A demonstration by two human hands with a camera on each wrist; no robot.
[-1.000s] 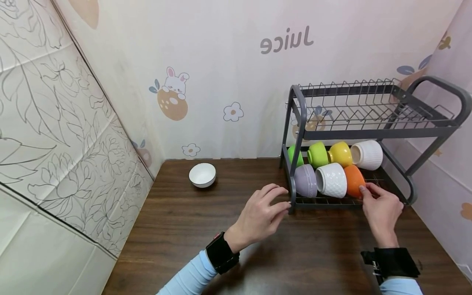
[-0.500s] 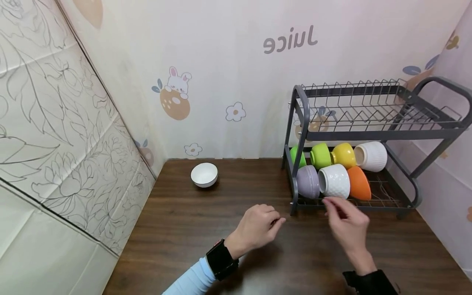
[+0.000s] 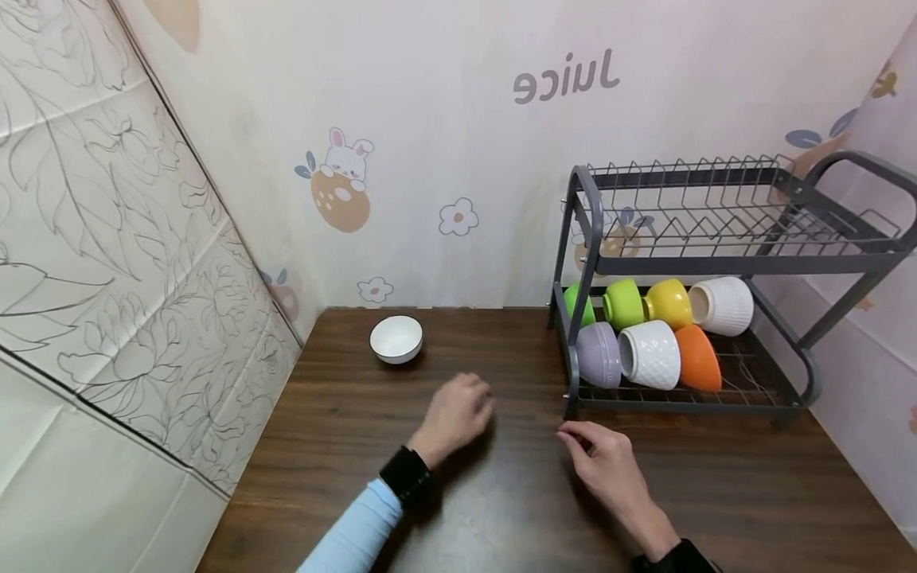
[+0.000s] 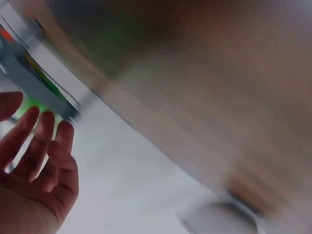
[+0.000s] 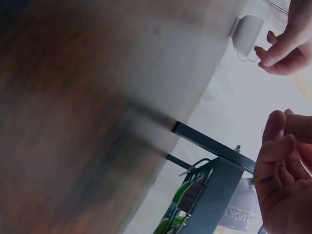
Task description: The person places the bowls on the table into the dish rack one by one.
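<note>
Both hands are empty above the brown wooden table [image 3: 501,509]. My left hand [image 3: 453,418], fingers loosely bent, is nearest a small white bowl [image 3: 396,340], a little apart from it. Left of the dish rack [image 3: 688,264] and in front of it hangs my right hand [image 3: 605,469], its fingers loosely curled. On the rack's lower shelf lie tipped cups and bowls: a lilac bowl [image 3: 598,355], a white textured cup [image 3: 650,355] and an orange bowl [image 3: 698,358] in front. Behind them are green cups [image 3: 623,304], a yellow cup [image 3: 669,303] and a white ribbed cup [image 3: 723,305].
The rack's wire upper tier [image 3: 688,215] holds nothing visible. Patterned wall sheets [image 3: 458,143] stand behind the table and along its left side. The left wrist view is blurred, with the white bowl [image 4: 219,219] at its lower edge.
My right hand has let go of the orange bowl on the rack and moved left over the table. My left hand has moved left, away from the rack and closer to the white bowl.
</note>
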